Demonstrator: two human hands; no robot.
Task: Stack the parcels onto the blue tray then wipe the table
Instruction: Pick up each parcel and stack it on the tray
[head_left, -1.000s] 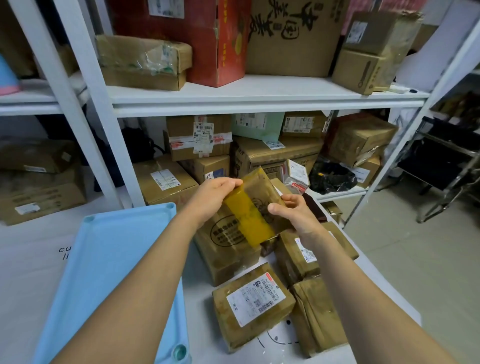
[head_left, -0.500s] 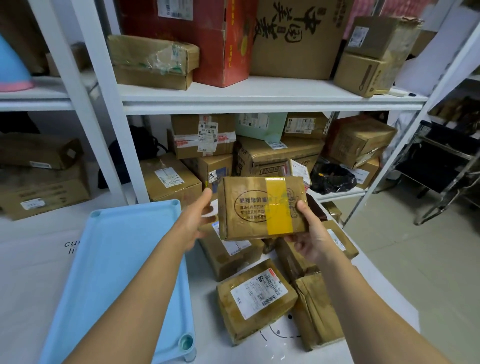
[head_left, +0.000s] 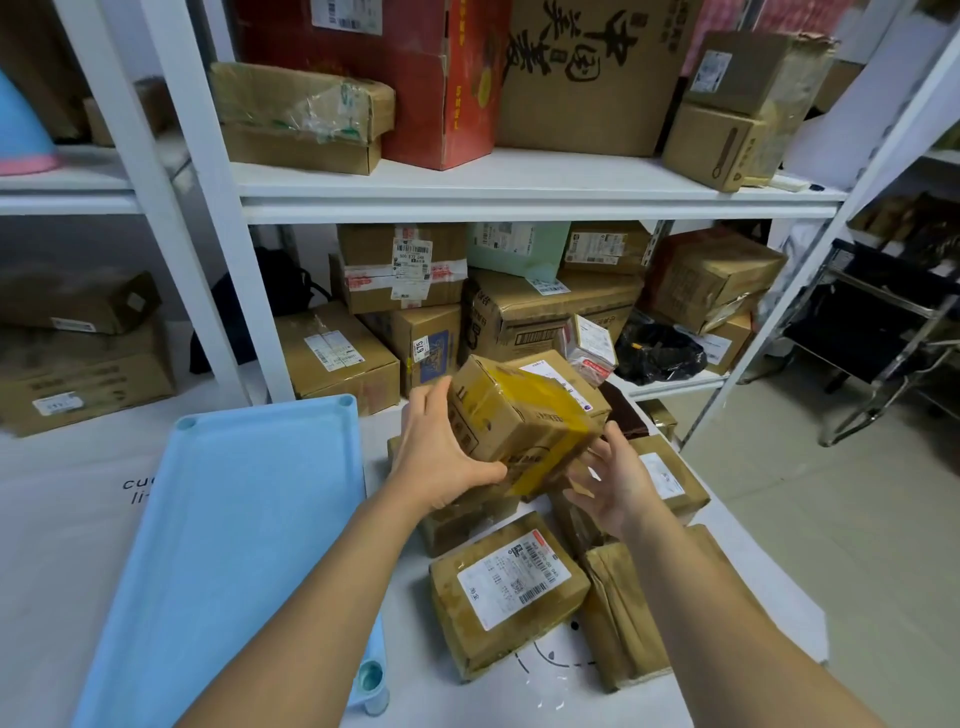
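the left hand (head_left: 441, 462) grips a brown cardboard parcel banded with yellow tape (head_left: 514, 415), thumb under its near edge, and holds it tilted in the air just right of the flat light-blue plastic tray (head_left: 234, 519). the right hand (head_left: 618, 483), fingers spread wide, sits at the parcel's side away from the tray; contact cannot be told.

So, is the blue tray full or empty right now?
Empty. The blue tray shows only bare surface; parcels lie on the table beside it, and the left hand holds a yellow-taped parcel above them.
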